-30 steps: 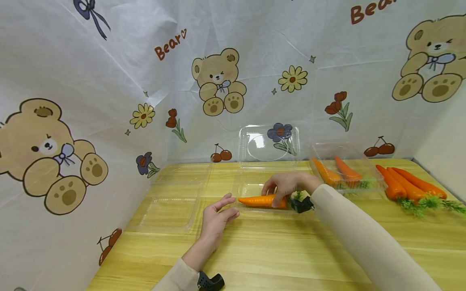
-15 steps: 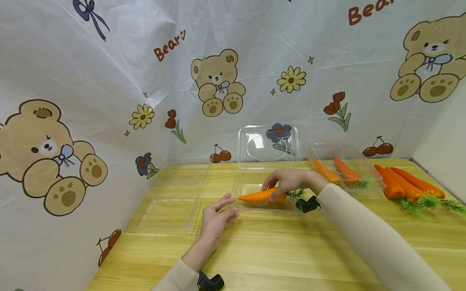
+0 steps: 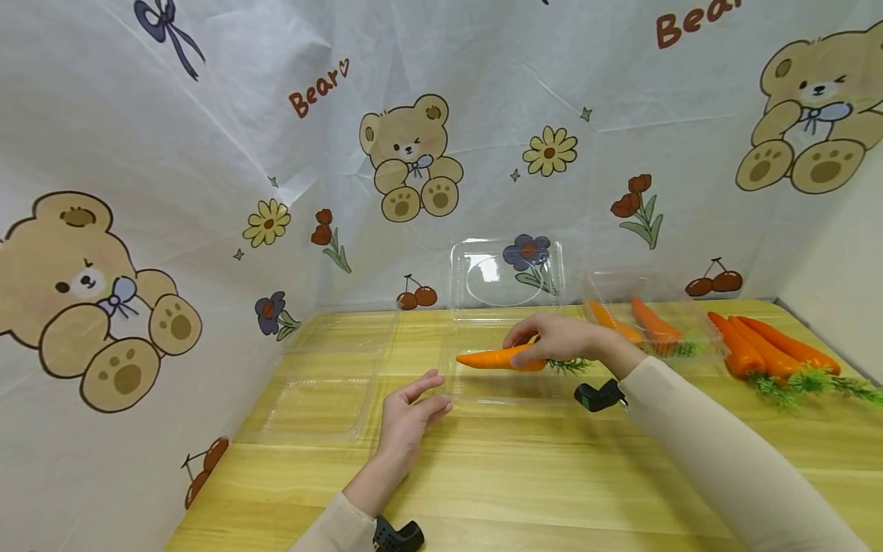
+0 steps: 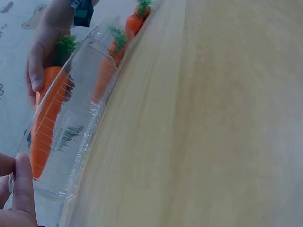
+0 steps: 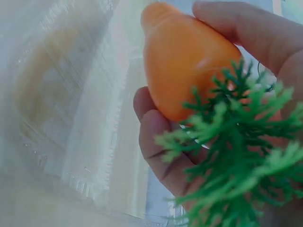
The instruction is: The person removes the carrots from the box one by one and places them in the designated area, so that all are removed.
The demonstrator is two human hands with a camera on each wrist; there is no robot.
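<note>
My right hand (image 3: 552,337) grips an orange carrot (image 3: 493,359) by its thick end, thumb on the near side and fingers behind. The carrot lies level above the base of an open clear plastic box (image 3: 483,400), tip pointing left. Its green leafy top (image 5: 236,142) sticks out beside the palm in the right wrist view. My left hand (image 3: 405,418) rests by the box's left edge with fingers extended. In the left wrist view, its fingertips (image 4: 22,165) are right at the box rim, near the carrot tip.
Behind the box its clear lid (image 3: 507,287) stands up against the printed backdrop. Another clear box (image 3: 317,391) lies open at left. At right a closed clear box (image 3: 717,349) holds two carrots, with three loose carrots (image 3: 776,356) beside it.
My right hand has raised the carrot from the box's base and tipped it level, moving slightly up and right. The left hand has stayed at the box's left edge.
</note>
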